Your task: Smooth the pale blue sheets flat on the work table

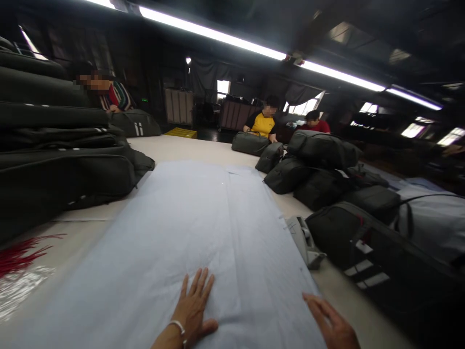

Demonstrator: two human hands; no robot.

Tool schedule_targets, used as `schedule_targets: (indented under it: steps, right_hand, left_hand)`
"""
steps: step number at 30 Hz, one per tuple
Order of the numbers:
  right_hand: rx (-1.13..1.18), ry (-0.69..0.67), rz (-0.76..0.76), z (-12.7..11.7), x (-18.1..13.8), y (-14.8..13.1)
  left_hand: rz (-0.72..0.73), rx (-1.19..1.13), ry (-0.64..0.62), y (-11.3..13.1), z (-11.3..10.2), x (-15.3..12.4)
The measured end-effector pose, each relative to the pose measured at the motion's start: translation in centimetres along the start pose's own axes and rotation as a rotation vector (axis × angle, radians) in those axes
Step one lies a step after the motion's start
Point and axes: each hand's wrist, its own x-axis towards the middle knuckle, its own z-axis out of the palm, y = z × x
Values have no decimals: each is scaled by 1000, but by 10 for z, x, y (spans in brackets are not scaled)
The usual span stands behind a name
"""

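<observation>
Left hand (194, 308) flat on the pale blue sheet (203, 232), fingers spread and pointing away, palm pressed down near the sheet's near end; thin bracelet (178, 325) round the wrist

Right hand (332, 322) open too, fingers loosely extended, resting at the sheet's right edge where it meets the bare white table (170, 145) — holding nothing, gripping nothing

Hands well apart, one toward the middle of the sheet, one at its right border

Sheet laid lengthwise down the table, running away from the hands, faintly creased, a seam or fold line along its middle

Left of the sheet: tall stack of dark green bags (54, 145), flat and long, piled one on another, just beside the sheet's far-left edge. Nearer, at the left border, a bundle of red strings (22, 252) and a patch of clear plastic film (18, 291)

Right of the sheet: a heap of dark green bags (327, 169), some with white stripes — the nearest one (381, 261) large and close to the right hand. A grey folded piece (303, 240) between that bag and the sheet

Far end of the table: person in a yellow shirt (263, 123) at a bag, another in red (316, 123) beside, a third in a striped top (112, 94) behind the left stack

Long tube lights (254, 48) overhead, room otherwise dim
</observation>
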Motion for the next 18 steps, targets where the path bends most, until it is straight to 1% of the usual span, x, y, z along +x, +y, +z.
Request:
schedule_targets:
  steps: [1, 3, 5, 8, 10, 12, 14, 18]
  right_hand:
    - [1, 122, 142, -20, 23, 8]
    - [49, 254, 281, -52, 71, 23]
    - [112, 282, 321, -68, 116, 35]
    - [205, 233, 375, -70, 166, 49]
    - [278, 164, 422, -65, 185, 58]
    - [332, 107, 462, -62, 195, 67]
    - [392, 92, 506, -59, 201, 81]
    - [495, 76, 603, -54, 212, 108]
  left_hand:
    - [-5, 18, -6, 0, -2, 0]
    - [-2, 46, 0, -1, -4, -1]
    - [11, 72, 15, -4, -2, 0]
    - [26, 110, 10, -10, 3, 1]
    - [30, 124, 24, -13, 4, 0]
    - [33, 125, 32, -12, 3, -2]
    - [27, 113, 17, -9, -2, -5]
    - [-1, 53, -30, 5, -18, -12]
